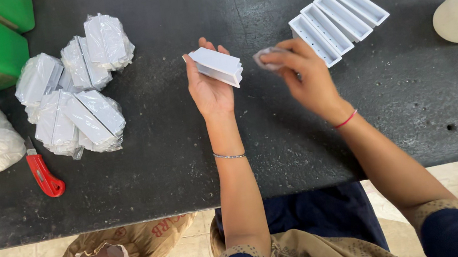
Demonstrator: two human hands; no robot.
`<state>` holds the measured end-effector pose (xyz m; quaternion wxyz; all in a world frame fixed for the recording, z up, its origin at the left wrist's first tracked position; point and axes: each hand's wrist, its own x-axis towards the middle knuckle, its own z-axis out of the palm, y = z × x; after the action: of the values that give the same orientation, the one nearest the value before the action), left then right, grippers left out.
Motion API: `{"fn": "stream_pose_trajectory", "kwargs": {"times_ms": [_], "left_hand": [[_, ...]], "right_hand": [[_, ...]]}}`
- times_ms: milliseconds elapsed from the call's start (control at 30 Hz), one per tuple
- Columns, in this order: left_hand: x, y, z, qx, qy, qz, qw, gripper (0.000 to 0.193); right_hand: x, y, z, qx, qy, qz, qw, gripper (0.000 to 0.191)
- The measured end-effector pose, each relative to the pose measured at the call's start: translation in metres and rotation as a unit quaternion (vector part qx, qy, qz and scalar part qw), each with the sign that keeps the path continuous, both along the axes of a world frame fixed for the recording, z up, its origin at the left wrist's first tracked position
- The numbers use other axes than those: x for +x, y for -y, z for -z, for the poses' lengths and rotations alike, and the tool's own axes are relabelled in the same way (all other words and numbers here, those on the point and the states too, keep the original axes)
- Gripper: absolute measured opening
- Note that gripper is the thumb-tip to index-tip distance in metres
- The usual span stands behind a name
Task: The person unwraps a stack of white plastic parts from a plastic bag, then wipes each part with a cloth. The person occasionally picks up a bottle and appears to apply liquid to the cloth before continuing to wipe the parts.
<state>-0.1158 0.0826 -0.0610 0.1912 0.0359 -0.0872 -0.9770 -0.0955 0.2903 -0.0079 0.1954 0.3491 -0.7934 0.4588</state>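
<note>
L hand is cupping a white rectangular plastic piece w/ fingers curled loosely round it, above the dark table; R hand is pinching a small grey cloth wad just beside it. Four similar white trays are lying unwrapped in a row at upper right, approx. five plastic-wrapped bundles are still waiting at left near a red utility knife, so it's looking under halfway done.

Dark surface, scuffed and busy.
Wrapped white packs sit left, red cutter beside; four open white trays right.
</note>
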Motion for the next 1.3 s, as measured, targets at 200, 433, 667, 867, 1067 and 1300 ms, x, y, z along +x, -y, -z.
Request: {"fn": "stream_pose_trajectory", "kwargs": {"times_ms": [200,433,667,867,1067,1300], "left_hand": [[0.0,-0.002,-0.005,0.031,-0.059,0.052,0.996,0.048],[0.0,-0.006,-0.01,0.085,-0.04,0.104,0.99,0.041],[0.003,-0.01,-0.009,-0.051,-0.008,0.113,0.992,0.038],[0.003,-0.02,-0.008,-0.168,0.068,0.129,0.975,0.046],[0.0,-0.028,-0.011,-0.175,0.067,0.175,0.966,0.046],[0.0,-0.03,-0.003,-0.187,0.048,0.167,0.967,0.046]], "right_hand": [[-0.002,-0.003,-0.005,-0.03,0.048,0.032,0.998,0.038],[-0.002,-0.001,-0.004,-0.028,0.057,0.036,0.997,0.037],[-0.003,0.0,-0.003,-0.033,0.049,0.036,0.998,0.035],[-0.009,-0.005,0.0,-0.046,0.036,0.055,0.997,0.03],[-0.018,-0.013,0.002,-0.079,0.077,0.084,0.99,0.024],[-0.022,-0.019,0.004,-0.073,0.043,0.085,0.993,0.023]]}}
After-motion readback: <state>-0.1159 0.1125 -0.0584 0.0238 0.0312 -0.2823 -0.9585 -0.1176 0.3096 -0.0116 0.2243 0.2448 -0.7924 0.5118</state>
